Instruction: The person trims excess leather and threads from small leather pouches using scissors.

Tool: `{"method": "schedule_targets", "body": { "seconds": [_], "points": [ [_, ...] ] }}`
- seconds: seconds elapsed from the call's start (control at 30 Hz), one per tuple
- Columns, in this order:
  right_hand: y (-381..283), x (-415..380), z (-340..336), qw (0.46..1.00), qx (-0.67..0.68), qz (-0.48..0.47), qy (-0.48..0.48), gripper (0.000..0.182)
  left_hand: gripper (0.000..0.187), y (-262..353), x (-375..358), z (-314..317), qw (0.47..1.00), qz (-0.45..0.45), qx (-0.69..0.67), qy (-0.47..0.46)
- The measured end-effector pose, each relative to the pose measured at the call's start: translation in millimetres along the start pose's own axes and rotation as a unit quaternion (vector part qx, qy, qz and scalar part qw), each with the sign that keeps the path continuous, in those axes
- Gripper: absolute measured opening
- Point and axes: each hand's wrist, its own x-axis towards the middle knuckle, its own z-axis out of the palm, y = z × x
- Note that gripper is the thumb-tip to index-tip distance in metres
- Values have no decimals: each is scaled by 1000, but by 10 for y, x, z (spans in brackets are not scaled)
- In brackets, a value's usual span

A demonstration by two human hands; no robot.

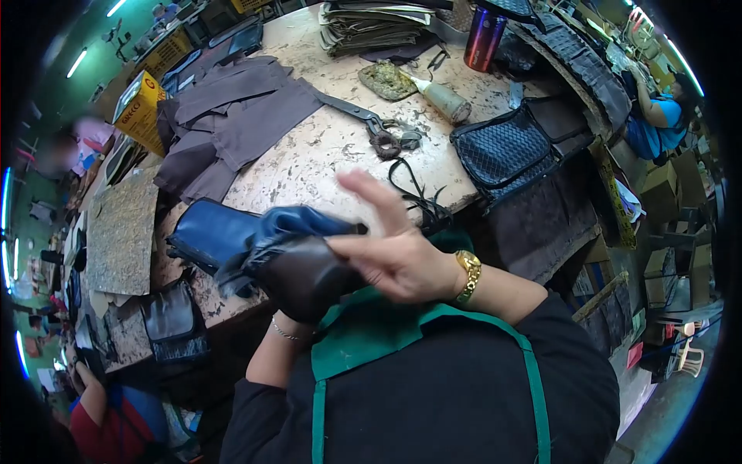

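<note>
In the middle, a soft leather pouch (305, 271) with a dark brown face and crumpled blue leather behind it is held up over the table edge. My left hand is hidden behind or inside this pouch; only its wrist with a thin bracelet shows below. My right hand (398, 255), with a gold watch on the wrist, is spread against the pouch's right side. One finger touches the brown leather, another is raised and blurred by motion. Just left of the pouch lies a flat blue leather case (212, 232) on the worn table (286, 174).
Dark fabric pieces (232, 116), large scissors (359, 116), a glue-stained pad (386, 81) and black cords (417, 193) lie ahead. A woven black bag (502, 151) is at the right, a black pouch (174, 317) at the left edge. A purple tumbler (485, 39) stands behind. Other people sit nearby.
</note>
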Motion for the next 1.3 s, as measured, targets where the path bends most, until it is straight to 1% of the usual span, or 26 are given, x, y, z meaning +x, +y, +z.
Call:
{"method": "schedule_targets", "body": {
  "seconds": [0.03,0.07,0.1,0.13,0.17,0.2,0.27,0.33,0.4,0.43,0.47,0.53,0.57,0.6,0.7,0.77,0.8,0.87,0.93,0.97,1.0,1.03,1.07,1.13,1.23,1.3],
  "points": [
    [-42,-23,8,994,74,70,44,34,35,173,93,50,937,90,331,64],
    [-12,-47,8,997,42,39,44,49,35,277,184,61,935,90,335,70],
    [-27,-25,60,998,36,38,41,60,35,359,274,57,987,119,56,97],
    [-48,7,118,998,29,37,38,72,35,402,350,54,956,143,-227,115],
    [-19,5,198,999,-5,36,26,84,36,255,407,69,946,167,193,201],
    [-15,34,246,998,-30,43,29,86,35,147,391,157,946,151,138,251],
    [-7,75,297,996,-49,50,60,86,35,287,403,155,959,116,116,231],
    [130,97,242,996,-55,0,68,80,36,331,387,133,964,164,57,201],
    [183,117,145,991,-115,28,63,63,36,58,359,80,977,96,72,177],
    [278,121,106,989,-128,18,70,53,30,-67,312,19,956,150,187,170],
    [394,109,76,987,-141,7,77,44,30,139,301,39,956,148,187,173],
    [559,74,-32,980,-177,18,91,35,25,562,303,64,997,-43,7,61],
    [622,69,-64,970,-214,31,108,27,33,486,236,98,967,-159,-184,72],
    [673,57,-51,970,-217,28,109,27,36,472,150,134,940,-226,-252,46],
    [714,-4,-3,972,-177,68,137,21,38,493,50,190,884,-294,-364,12],
    [713,-29,9,969,-81,152,175,16,43,601,-17,161,860,-175,-459,-137],
    [721,-25,-2,950,15,228,212,12,45,657,-53,74,906,-102,-356,-205],
    [704,-50,-11,944,14,231,235,6,59,625,-195,-126,990,100,-3,-103],
    [714,-130,115,890,244,252,291,7,72,588,-170,-72,971,148,30,183],
    [568,-150,164,893,238,280,260,9,81,576,-63,-62,972,135,6,190],
    [492,-211,248,890,287,276,221,11,67,534,38,-4,968,137,-56,201],
    [411,-249,324,935,227,226,152,12,60,462,51,-64,977,135,-13,164],
    [328,-302,324,948,215,229,41,17,52,429,68,-125,983,131,30,126],
    [306,-296,229,948,199,189,-162,40,39,455,33,-112,969,168,36,176],
    [81,-249,-19,944,239,158,-165,78,29,585,21,-69,936,109,263,207],
    [-27,-200,-61,956,204,184,-104,70,25,551,-8,23,942,100,262,186]
  ]
}}
